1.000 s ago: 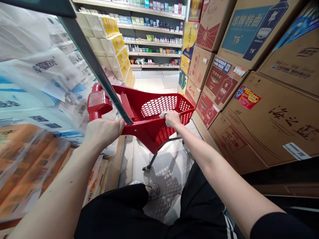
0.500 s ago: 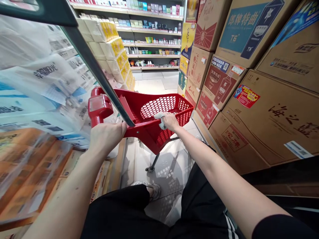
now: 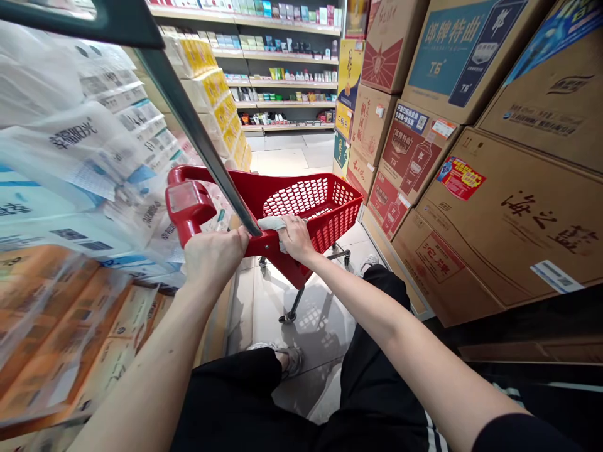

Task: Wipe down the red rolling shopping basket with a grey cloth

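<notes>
A red plastic shopping cart [image 3: 325,220] with a perforated basket stands before me on its wheels. My left hand [image 3: 214,254] is closed around the cart's red side frame, beside the metal bar [image 3: 198,135] that slants up to a dark green grip [image 3: 94,25]. Pressed against the basket's near rim is a pale cloth [image 3: 272,223], with my right hand [image 3: 296,238] shut on it. The cloth reaches almost to the foot of the metal bar. Part of it is hidden under my fingers.
Cardboard boxes [image 3: 518,213] are stacked along the right. Plastic-wrapped packs [image 3: 89,150] and orange packs [image 3: 51,314] pile up on the left, close to my left arm. Shelves of small goods [image 3: 292,56] stand at the far end. My feet are on the tiled floor [image 3: 311,351].
My right hand has slid the cloth leftward along the cart's rim, nearer the metal bar. My left hand keeps its hold, shifted slightly right in view.
</notes>
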{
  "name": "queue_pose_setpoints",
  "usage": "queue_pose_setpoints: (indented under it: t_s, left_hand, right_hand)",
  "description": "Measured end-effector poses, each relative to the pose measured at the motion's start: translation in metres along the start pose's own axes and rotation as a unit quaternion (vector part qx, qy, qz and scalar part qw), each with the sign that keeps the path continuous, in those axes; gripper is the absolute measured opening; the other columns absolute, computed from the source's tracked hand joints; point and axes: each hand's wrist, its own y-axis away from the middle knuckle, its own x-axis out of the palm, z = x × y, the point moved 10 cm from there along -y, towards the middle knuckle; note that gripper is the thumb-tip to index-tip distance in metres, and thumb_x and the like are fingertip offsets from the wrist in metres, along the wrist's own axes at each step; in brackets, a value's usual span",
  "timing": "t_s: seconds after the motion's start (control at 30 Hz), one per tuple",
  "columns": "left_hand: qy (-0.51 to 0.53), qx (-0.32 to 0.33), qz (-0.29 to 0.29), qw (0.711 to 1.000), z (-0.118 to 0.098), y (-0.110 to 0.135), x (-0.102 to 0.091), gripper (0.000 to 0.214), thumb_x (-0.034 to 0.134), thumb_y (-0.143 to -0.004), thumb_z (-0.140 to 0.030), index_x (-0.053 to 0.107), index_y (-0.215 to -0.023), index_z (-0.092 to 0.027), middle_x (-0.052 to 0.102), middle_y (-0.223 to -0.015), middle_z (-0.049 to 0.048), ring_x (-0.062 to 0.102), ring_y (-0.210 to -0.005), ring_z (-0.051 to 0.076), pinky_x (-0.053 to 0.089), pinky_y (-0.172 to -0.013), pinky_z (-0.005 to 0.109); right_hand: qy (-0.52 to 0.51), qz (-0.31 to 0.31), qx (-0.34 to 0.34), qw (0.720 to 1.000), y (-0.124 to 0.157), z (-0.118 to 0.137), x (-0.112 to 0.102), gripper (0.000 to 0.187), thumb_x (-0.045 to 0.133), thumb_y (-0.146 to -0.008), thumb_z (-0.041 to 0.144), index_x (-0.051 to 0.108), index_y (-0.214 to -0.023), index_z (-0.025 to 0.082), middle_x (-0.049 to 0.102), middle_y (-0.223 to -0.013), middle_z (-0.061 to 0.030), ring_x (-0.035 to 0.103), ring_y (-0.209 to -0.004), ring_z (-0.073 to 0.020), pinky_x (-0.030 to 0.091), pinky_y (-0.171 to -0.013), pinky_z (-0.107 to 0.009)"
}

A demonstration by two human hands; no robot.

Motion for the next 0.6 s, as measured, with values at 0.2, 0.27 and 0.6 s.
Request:
queue_pose_setpoints:
  t_s: [0.2,0.27,0.6]
  left_hand:
    - [0.016,0.007,0.032,0.999,0.0,0.002,-0.003,0.068,0.011,-0.095,-0.045,0.071,-0.094,-0.012,0.071,-0.086,0.0221,0.067,-0.084,0.036,0.042,-0.067,0.039]
    - [0.023,0.034,0.061,0.997,0.001,-0.001,-0.001,0.069,0.012,-0.095,-0.049,0.071,-0.096,-0.014,0.072,-0.087,0.0206,0.068,-0.082,0.036,0.042,-0.065,0.038]
    - [0.066,0.129,0.139,0.98,-0.012,-0.012,0.003,0.067,0.011,-0.095,-0.052,0.07,-0.1,-0.021,0.074,-0.091,0.0136,0.069,-0.086,0.03,0.043,-0.065,0.033]
  right_hand:
    - [0.023,0.06,-0.04,0.997,-0.017,-0.007,0.0,0.036,0.032,-0.104,0.028,0.066,-0.109,0.018,0.071,-0.101,-0.0054,0.063,-0.097,-0.0181,0.038,-0.094,-0.029]
    - [0.017,0.069,-0.043,0.997,-0.023,-0.009,0.001,0.038,0.032,-0.103,0.026,0.069,-0.108,0.021,0.073,-0.1,-0.0034,0.064,-0.095,-0.0169,0.04,-0.09,-0.026]
    - [0.012,0.062,0.074,0.995,-0.042,-0.051,0.0,0.044,0.029,-0.102,0.032,0.07,-0.091,0.017,0.072,-0.092,-0.007,0.065,-0.085,-0.0193,0.043,-0.076,-0.026]
